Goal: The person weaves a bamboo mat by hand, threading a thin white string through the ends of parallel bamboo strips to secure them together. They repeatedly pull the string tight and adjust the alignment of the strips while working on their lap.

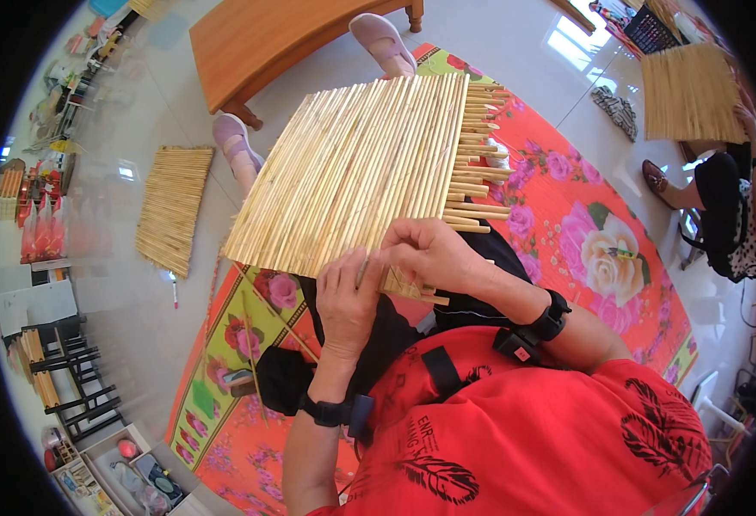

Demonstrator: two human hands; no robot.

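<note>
Across the lap, tilted up toward the head cam, a mat of pale reed sticks is resting, near edge at the hands, far edge pointing to the slippered feet. A second layer of shorter sticks is poking out crosswise on the rt side, ends uneven.

Both hands are working the near edge w/ a thin sliver or strand, too small to tell which. Judgement: to do this bit well, keep the mat braced on the thighs so it isn't sliding, hold the edge sticks flush & tight together, pull the binding snug w/o bowing the row.

Left hand is sitting knuckles-up under the mat's lower edge, fingers curled & pressed together, seemingly pinching the sliver vs the edge; wrist straight, forearm coming up from below, black wristband on. Right hand is lying over the corner, fingers bent down, thumb side toward the left hand, gripping the mat edge; forearm angled in from the rt.

Outward: flowered floor cloth underneath, a finished mat on the tiles at left, wooden table beyond, another person w/ a mat far rt.
</note>
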